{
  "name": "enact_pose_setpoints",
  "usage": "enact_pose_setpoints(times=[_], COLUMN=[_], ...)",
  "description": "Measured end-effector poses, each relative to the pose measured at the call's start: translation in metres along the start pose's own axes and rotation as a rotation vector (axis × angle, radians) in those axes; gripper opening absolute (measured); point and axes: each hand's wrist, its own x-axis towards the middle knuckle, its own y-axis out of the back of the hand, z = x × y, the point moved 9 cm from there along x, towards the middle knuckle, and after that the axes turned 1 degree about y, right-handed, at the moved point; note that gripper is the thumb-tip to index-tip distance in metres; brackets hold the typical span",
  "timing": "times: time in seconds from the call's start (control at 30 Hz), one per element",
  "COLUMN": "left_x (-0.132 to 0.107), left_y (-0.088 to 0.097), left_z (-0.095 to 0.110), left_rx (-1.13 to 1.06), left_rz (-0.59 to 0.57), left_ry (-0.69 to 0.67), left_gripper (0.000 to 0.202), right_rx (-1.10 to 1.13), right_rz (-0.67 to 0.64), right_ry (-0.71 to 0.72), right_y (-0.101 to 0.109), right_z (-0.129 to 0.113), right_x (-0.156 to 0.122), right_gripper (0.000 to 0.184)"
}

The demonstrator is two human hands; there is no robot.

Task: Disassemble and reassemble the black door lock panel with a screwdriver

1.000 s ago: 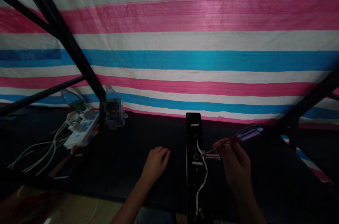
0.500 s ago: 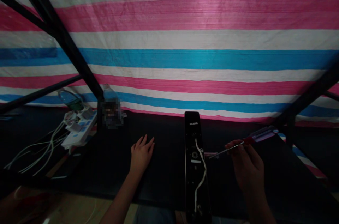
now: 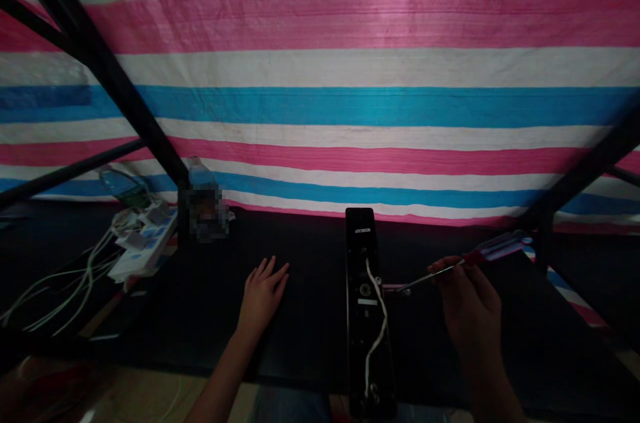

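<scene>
A long black panel [image 3: 361, 243] lies lengthwise on the dark table [image 3: 310, 316], with a white cable [image 3: 376, 323] running along its near half. My right hand [image 3: 467, 306] is closed round a screwdriver [image 3: 480, 255] with a purple and red handle; its tip points left, just right of the panel, over a small pinkish object [image 3: 395, 288] beside it. My left hand [image 3: 263, 290] lies flat on the table left of the panel, fingers stretched out, holding nothing.
A white power strip [image 3: 143, 243] with plugs and pale cables [image 3: 65, 290] sits at the left. Two water bottles [image 3: 200, 183] stand near a black frame post [image 3: 115, 83]. A pink, blue and white striped tarp [image 3: 350, 76] hangs behind the table. Another black strut [image 3: 580, 176] crosses at right.
My left hand slid left, away from the panel, and its fingers flattened out. My right hand drew the screwdriver tip off the panel to the right.
</scene>
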Motion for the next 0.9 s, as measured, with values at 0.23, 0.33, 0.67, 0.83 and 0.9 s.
enact_pose_setpoints(times=[0.23,0.33,0.67,0.83,0.9], left_x=[-0.003,-0.004,-0.049,-0.049,-0.048], left_y=[0.0,0.016,-0.027,-0.031,-0.028], left_z=[-0.018,0.004,0.179,0.172,0.172], left_rx=[-0.214,-0.389,-1.103,-1.184,-1.195], left_rz=[0.018,0.159,-0.145,-0.211,-0.227], left_ry=[0.056,0.142,0.18,0.185,0.18], left_gripper=[0.04,0.043,0.065,0.069,0.068], right_rx=[-0.065,-0.172,-0.377,-0.45,-0.434], right_rz=[-0.064,-0.158,-0.292,-0.345,-0.343], right_ry=[0.157,0.304,0.436,0.418,0.409], right_y=[-0.024,-0.059,-0.148,-0.164,-0.166], right_z=[-0.022,-0.03,-0.017,-0.004,0.0], right_x=[0.014,0.028,0.07,0.078,0.08], right_gripper=[0.02,0.018,0.028,0.03,0.029])
